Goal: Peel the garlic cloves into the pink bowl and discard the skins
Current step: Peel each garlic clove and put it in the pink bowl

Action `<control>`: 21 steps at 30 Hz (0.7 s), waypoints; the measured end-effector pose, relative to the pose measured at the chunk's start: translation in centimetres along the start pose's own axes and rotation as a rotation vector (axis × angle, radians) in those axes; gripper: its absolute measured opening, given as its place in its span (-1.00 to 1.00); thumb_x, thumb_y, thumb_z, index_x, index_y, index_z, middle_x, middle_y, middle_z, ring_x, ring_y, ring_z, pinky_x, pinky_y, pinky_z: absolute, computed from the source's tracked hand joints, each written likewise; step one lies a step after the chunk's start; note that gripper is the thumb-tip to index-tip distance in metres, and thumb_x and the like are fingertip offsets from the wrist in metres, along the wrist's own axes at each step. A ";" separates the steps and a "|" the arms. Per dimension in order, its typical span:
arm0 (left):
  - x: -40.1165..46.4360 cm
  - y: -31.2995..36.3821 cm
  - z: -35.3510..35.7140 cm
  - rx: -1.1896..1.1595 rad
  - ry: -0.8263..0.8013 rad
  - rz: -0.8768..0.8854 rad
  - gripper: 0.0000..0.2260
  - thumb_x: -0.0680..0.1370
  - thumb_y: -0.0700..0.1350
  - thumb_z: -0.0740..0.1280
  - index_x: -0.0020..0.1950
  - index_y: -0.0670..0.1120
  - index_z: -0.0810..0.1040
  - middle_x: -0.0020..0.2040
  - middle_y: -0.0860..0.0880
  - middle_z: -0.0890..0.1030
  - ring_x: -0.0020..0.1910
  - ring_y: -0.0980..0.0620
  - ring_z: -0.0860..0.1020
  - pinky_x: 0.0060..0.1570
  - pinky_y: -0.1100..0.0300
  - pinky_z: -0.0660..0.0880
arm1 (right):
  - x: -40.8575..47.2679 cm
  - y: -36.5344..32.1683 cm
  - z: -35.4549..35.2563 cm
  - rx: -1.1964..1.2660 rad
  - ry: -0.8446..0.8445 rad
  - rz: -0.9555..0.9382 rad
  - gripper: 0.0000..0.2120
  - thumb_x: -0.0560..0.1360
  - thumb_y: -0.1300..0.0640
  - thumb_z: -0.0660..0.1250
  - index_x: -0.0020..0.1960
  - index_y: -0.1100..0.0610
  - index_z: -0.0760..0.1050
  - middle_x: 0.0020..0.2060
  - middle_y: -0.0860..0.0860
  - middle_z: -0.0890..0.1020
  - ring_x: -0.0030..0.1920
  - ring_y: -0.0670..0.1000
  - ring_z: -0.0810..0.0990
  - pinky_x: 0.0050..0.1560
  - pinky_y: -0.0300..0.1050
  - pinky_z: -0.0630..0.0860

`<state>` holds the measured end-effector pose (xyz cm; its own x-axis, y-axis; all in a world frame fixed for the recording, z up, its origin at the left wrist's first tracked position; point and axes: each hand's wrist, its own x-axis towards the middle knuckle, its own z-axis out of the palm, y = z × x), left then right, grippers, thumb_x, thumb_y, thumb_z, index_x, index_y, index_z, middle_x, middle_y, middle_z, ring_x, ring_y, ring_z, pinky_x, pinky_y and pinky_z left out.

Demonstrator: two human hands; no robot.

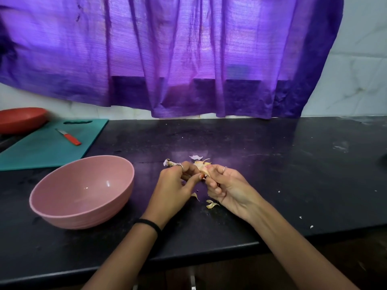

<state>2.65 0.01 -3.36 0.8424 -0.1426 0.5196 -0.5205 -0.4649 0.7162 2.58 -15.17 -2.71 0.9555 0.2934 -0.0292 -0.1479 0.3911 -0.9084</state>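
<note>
Garlic clove (204, 168) pinched between curled fingers of left hand (174, 185) and right hand (227, 188), loose skins (211, 204) scattered just beneath, pink bowl (81, 191) set left of the grip.

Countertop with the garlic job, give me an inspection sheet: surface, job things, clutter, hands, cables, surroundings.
Surface: black counter, dusty, with white flecks on its right side.
Job's things: pink bowl upright at left, no cloves seen inside; garlic held between both hands, skin partly on.
Clutter: skins loose on the counter under and beyond the hands.
Hands: left hand and right hand both pinch the garlic; each wears a ring, and a black band sits on the left wrist.
Cables: nothing seen.
Surroundings: teal board at far left carrying a red-handled knife; red dish behind it; purple curtain above; white wall.
</note>
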 end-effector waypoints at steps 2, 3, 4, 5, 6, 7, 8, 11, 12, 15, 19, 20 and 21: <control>0.0 -0.1 0.1 0.008 0.024 -0.002 -0.85 0.48 -0.19 0.43 -0.22 0.02 0.54 -0.32 0.14 0.59 -0.30 0.26 0.54 -0.32 0.43 0.41 | -0.1 -0.1 0.0 0.003 -0.003 0.005 -0.89 0.53 0.18 0.23 -0.12 0.22 0.42 -0.49 0.00 0.41 -0.56 -0.16 0.26 -0.52 -0.34 0.13; 0.0 -0.2 0.1 0.007 0.043 -0.007 -0.87 0.48 -0.18 0.44 -0.22 -0.01 0.54 -0.32 0.13 0.59 -0.30 0.24 0.55 -0.32 0.38 0.44 | -0.1 -0.2 0.1 0.003 -0.002 0.009 -0.89 0.55 0.19 0.22 -0.12 0.22 0.43 -0.50 0.00 0.42 -0.56 -0.16 0.26 -0.52 -0.34 0.14; 0.0 -0.3 0.0 0.005 0.060 -0.012 -0.88 0.47 -0.17 0.44 -0.22 -0.05 0.54 -0.32 0.12 0.59 -0.30 0.22 0.55 -0.31 0.34 0.47 | -0.2 -0.1 0.1 0.007 -0.003 0.012 -0.88 0.57 0.20 0.21 -0.11 0.23 0.45 -0.49 0.00 0.42 -0.56 -0.16 0.26 -0.52 -0.35 0.14; 0.0 -0.3 0.0 -0.001 0.066 -0.006 -0.89 0.47 -0.18 0.44 -0.21 -0.07 0.54 -0.32 0.12 0.59 -0.30 0.21 0.55 -0.30 0.31 0.49 | -0.2 -0.2 0.1 0.006 -0.002 0.008 -0.87 0.58 0.21 0.20 -0.09 0.23 0.47 -0.49 0.01 0.43 -0.55 -0.15 0.27 -0.53 -0.35 0.15; 0.0 -0.2 0.0 -0.005 0.058 0.005 -0.91 0.47 -0.19 0.44 -0.18 -0.08 0.55 -0.30 0.12 0.59 -0.29 0.22 0.56 -0.29 0.31 0.50 | -0.2 -0.2 0.0 -0.011 0.005 -0.001 -0.86 0.59 0.22 0.20 -0.08 0.24 0.48 -0.48 0.03 0.45 -0.55 -0.15 0.29 -0.54 -0.36 0.17; 0.0 -0.1 0.0 -0.004 0.043 0.019 -0.91 0.48 -0.21 0.43 -0.14 -0.06 0.55 -0.27 0.15 0.60 -0.26 0.23 0.57 -0.28 0.33 0.50 | -0.3 -0.2 0.0 -0.048 0.016 -0.013 -0.86 0.59 0.22 0.21 -0.08 0.24 0.50 -0.47 0.04 0.46 -0.54 -0.14 0.31 -0.55 -0.37 0.20; 0.0 0.1 0.0 0.002 0.029 0.036 -0.90 0.49 -0.22 0.42 -0.10 -0.04 0.56 -0.25 0.18 0.60 -0.24 0.25 0.57 -0.27 0.37 0.49 | -0.3 -0.3 -0.1 -0.101 0.032 -0.031 -0.87 0.60 0.22 0.22 -0.08 0.23 0.50 -0.47 0.04 0.48 -0.53 -0.13 0.34 -0.55 -0.38 0.23; 0.0 0.0 -0.1 0.023 0.019 0.070 -0.88 0.50 -0.27 0.40 -0.05 -0.06 0.59 -0.22 0.19 0.61 -0.21 0.28 0.57 -0.26 0.44 0.45 | -0.1 0.2 0.0 -0.306 0.097 -0.162 -0.88 0.60 0.22 0.25 -0.08 0.20 0.52 -0.44 0.04 0.54 -0.48 -0.10 0.41 -0.49 -0.35 0.32; 0.0 -0.1 0.0 0.028 0.022 0.073 -0.89 0.50 -0.28 0.39 -0.05 -0.08 0.60 -0.23 0.18 0.62 -0.21 0.27 0.57 -0.26 0.43 0.45 | -0.1 0.4 0.0 -0.391 0.132 -0.228 -0.90 0.60 0.22 0.25 -0.06 0.19 0.52 -0.42 0.02 0.57 -0.45 -0.09 0.45 -0.45 -0.32 0.36; 0.0 -0.1 0.1 0.050 0.017 0.094 -0.90 0.51 -0.28 0.38 -0.04 -0.10 0.60 -0.23 0.16 0.62 -0.20 0.25 0.57 -0.25 0.41 0.46 | 0.0 1.1 0.0 -0.613 0.224 -0.393 -0.92 0.57 0.23 0.31 0.01 0.09 0.55 -0.30 -0.04 0.66 -0.34 -0.12 0.56 -0.27 -0.29 0.48; 0.1 -0.1 0.2 0.056 0.042 0.114 -0.89 0.50 -0.30 0.37 -0.04 -0.12 0.60 -0.22 0.17 0.60 -0.18 0.24 0.57 -0.25 0.45 0.44 | -0.1 1.1 0.1 -0.628 0.200 -0.442 -0.83 0.51 0.32 0.37 -0.05 0.06 0.57 -0.26 -0.06 0.67 -0.25 -0.17 0.61 -0.15 -0.32 0.50; 0.1 -0.3 0.2 0.059 0.045 0.116 -0.88 0.50 -0.31 0.37 -0.04 -0.12 0.60 -0.22 0.17 0.60 -0.17 0.23 0.57 -0.24 0.46 0.44 | -0.2 1.0 0.2 -0.623 0.189 -0.434 -0.83 0.50 0.34 0.37 -0.05 0.07 0.56 -0.26 -0.06 0.67 -0.25 -0.17 0.60 -0.15 -0.32 0.51; 0.1 -0.4 0.2 0.056 0.041 0.118 -0.87 0.49 -0.33 0.36 -0.03 -0.13 0.60 -0.21 0.18 0.60 -0.16 0.24 0.58 -0.22 0.47 0.44 | -0.2 1.0 0.2 -0.618 0.182 -0.427 -0.83 0.51 0.35 0.36 -0.05 0.09 0.56 -0.26 -0.04 0.67 -0.26 -0.16 0.60 -0.16 -0.31 0.51</control>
<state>2.96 0.03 -3.67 0.7691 -0.1639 0.6178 -0.6057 -0.4952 0.6227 2.20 -14.66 -3.55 0.9325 0.0573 0.3566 0.3611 -0.1360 -0.9225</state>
